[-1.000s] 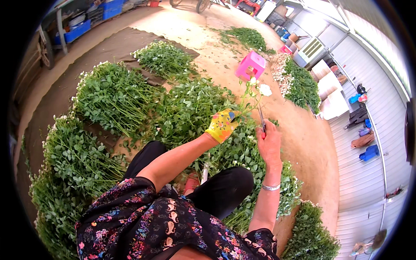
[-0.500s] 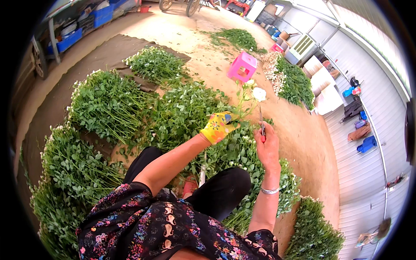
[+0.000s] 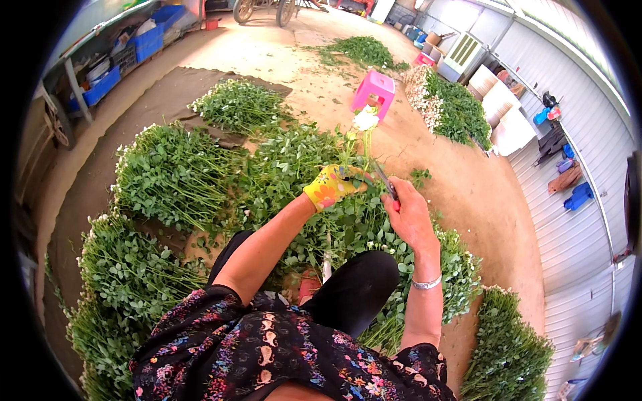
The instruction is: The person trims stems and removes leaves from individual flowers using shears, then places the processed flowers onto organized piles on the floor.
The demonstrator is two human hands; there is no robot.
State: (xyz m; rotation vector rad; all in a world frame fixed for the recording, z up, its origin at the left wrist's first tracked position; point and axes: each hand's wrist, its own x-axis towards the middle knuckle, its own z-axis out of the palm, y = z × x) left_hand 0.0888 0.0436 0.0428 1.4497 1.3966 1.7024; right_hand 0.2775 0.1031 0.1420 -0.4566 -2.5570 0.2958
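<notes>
My left hand (image 3: 334, 186), in a yellow flowered glove, is closed round the stem of a white rose (image 3: 366, 119). The bloom stands upright above the glove, with smaller buds and leaves beside it. In my bare right hand (image 3: 410, 212) is a pair of scissors (image 3: 384, 176) with red on the handle. Their blades point up and left, close to the rose's stem; whether they touch it I cannot tell. Below both hands lies a heap of cut leafy stems (image 3: 287, 160).
Bundles of leafy stems with white buds (image 3: 170, 170) lie on a dark cloth (image 3: 100, 157) to the left. More bundles (image 3: 505, 347) rest at the lower right. Ahead stands a pink stool (image 3: 374, 90). Blue crates (image 3: 148, 43) sit at the far left; white cylinders (image 3: 511, 130) stand along the right wall.
The rose has moved left and now stands more upright. My right hand has turned, swinging the scissors from pointing straight up to leaning left toward the stem.
</notes>
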